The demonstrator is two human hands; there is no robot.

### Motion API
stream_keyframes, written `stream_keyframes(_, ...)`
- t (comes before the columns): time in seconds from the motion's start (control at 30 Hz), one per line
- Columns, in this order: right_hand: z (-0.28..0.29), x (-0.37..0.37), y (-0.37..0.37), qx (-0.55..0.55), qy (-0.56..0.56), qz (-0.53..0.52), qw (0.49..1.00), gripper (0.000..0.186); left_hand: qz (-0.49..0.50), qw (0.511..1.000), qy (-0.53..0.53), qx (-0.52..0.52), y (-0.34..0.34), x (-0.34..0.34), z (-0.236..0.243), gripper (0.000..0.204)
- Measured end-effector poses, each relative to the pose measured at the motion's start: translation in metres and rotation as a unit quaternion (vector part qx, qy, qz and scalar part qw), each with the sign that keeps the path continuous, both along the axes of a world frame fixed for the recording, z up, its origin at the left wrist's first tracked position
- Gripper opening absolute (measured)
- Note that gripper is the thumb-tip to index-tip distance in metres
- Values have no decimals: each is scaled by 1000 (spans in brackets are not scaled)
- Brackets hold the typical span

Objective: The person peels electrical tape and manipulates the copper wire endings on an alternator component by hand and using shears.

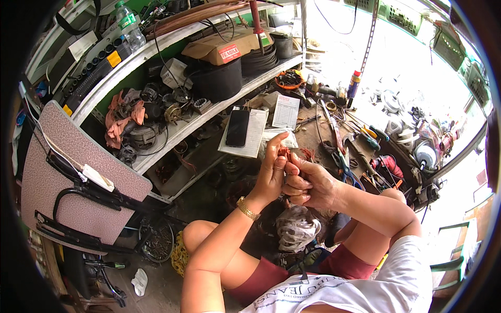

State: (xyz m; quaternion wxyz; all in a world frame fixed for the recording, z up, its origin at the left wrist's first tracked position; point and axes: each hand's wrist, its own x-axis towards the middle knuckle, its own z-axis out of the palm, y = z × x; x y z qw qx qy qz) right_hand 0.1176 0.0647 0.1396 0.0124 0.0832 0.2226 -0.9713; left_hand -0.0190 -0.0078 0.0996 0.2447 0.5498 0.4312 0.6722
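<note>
My left hand [274, 172] and my right hand [308, 185] meet at the centre, both closed on a small reddish copper-coloured piece [284, 153], perhaps wound wire, pinched at the fingertips; its lower part is hidden. Behind them a black phone [237, 128] lies on a white pad [224, 147], beside a printed paper slip [286, 109]. Just right of my hands are loose reddish wires [307, 155] and blue-handled scissors [349, 175] on a cluttered wooden worktop [315, 130]. A crumpled pale cloth [297, 229] sits below my hands, between my legs.
Shelves [190, 117] with motor parts, a black bucket [214, 83] and a bottle [128, 26] run along the back left. A speckled folding board [78, 172] leans at left. Pliers [373, 141] and white parts [391, 101] lie at right, above a green chair [454, 250].
</note>
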Motion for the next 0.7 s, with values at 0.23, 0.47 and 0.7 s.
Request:
stream_keyframes(0.23,-24,-2,11,-6,61,56,997,43,-188,975,-113,-22,10,-6,-12,51)
stream_keyframes(0.47,-27,-1,34,410,-102,-22,906,42,-172,978,-103,-52,11,-16,-21,48)
stream_keyframes(0.7,-1,21,68,722,-110,-112,674,37,-171,967,-189,-24,8,-44,-16,40)
